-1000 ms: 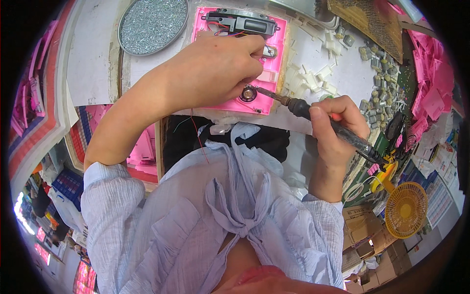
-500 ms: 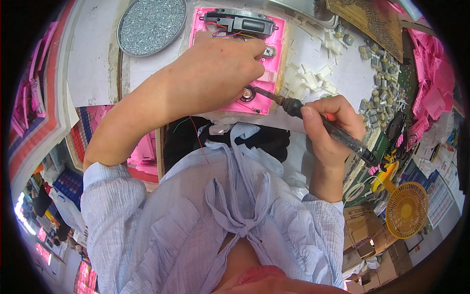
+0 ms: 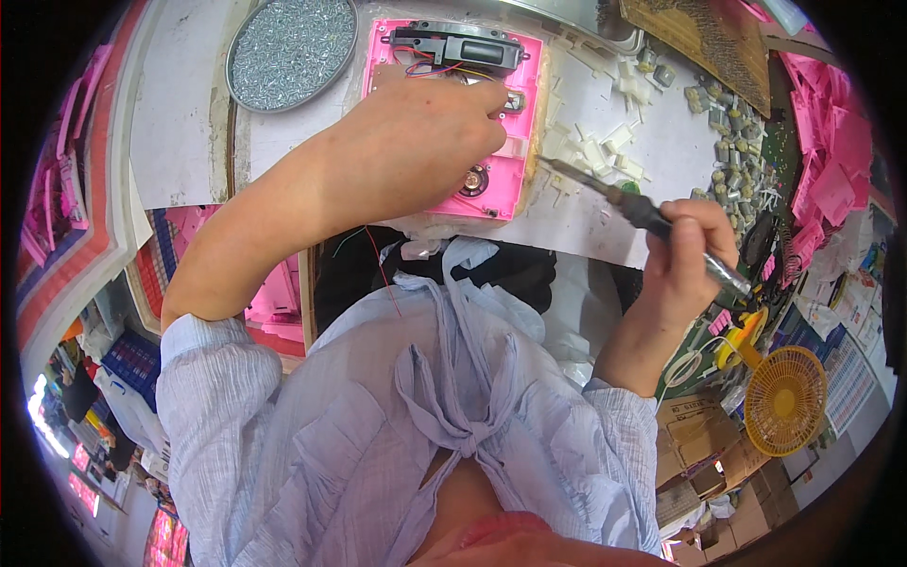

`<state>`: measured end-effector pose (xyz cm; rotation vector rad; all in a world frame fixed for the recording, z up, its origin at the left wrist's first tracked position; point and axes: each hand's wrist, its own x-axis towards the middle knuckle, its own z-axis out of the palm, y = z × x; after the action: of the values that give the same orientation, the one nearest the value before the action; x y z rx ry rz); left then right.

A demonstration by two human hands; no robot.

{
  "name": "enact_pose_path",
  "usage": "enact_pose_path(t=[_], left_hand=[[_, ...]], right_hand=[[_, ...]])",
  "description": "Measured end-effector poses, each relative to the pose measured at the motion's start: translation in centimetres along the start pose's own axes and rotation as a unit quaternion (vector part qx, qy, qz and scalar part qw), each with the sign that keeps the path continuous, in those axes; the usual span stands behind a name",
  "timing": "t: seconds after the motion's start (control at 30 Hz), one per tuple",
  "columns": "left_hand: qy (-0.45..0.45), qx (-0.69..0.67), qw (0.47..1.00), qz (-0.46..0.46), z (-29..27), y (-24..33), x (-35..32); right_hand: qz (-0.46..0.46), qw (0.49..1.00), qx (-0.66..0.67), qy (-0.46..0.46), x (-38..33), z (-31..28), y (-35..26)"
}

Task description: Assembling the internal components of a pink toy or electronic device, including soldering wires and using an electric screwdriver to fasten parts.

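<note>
A shallow pink plastic case (image 3: 518,180) lies inner side up on the worktable. It holds a black module (image 3: 477,49) with coloured wires and a small round speaker (image 3: 473,180). My left hand (image 3: 439,128) rests over its middle, fingers bent and closed down on it. Whatever is under those fingertips is hidden. To the right of the case, my right hand (image 3: 694,248) grips a soldering iron (image 3: 650,217) by its dark handle. The iron's thin metal tip points left, toward the case's right edge, apart from the speaker.
A round metal dish (image 3: 293,55) full of small screws stands at the upper left. White plastic bits (image 3: 605,151) and several small metal motors (image 3: 732,151) are scattered to the right. Pink plastic parts (image 3: 836,142) are heaped at far right, above a yellow fan (image 3: 784,401).
My right hand has drawn the soldering iron back to the right, and its tip has left the speaker's edge. My left hand has stayed nearly still over the case.
</note>
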<state>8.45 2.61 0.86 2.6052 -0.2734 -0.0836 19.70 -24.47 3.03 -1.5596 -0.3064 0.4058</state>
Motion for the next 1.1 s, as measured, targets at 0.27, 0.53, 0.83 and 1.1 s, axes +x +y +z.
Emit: enact_pose_path(t=[0.27, 0.53, 0.83, 1.1], left_hand=[[-0.015, -0.018, 1.0, -0.01, 0.1, -0.2, 0.3], [-0.014, -0.03, 0.999, -0.016, -1.3, 1.1, 0.8], [-0.009, -0.033, 0.999, -0.006, -1.3, 0.9, 0.6], [-0.007, -0.035, 0.999, -0.007, -1.3, 0.9, 0.6]], right_hand=[[0.053, 0.935, 0.351, 0.006, 0.7, -8.6, 4.6], [0.111, 0.895, 0.414, 0.127, -0.7, -6.4, 3.5], [0.143, 0.888, 0.416, 0.131, -0.7, -5.5, 3.1], [0.137, 0.891, 0.417, 0.118, -0.6, -5.1, 3.5]])
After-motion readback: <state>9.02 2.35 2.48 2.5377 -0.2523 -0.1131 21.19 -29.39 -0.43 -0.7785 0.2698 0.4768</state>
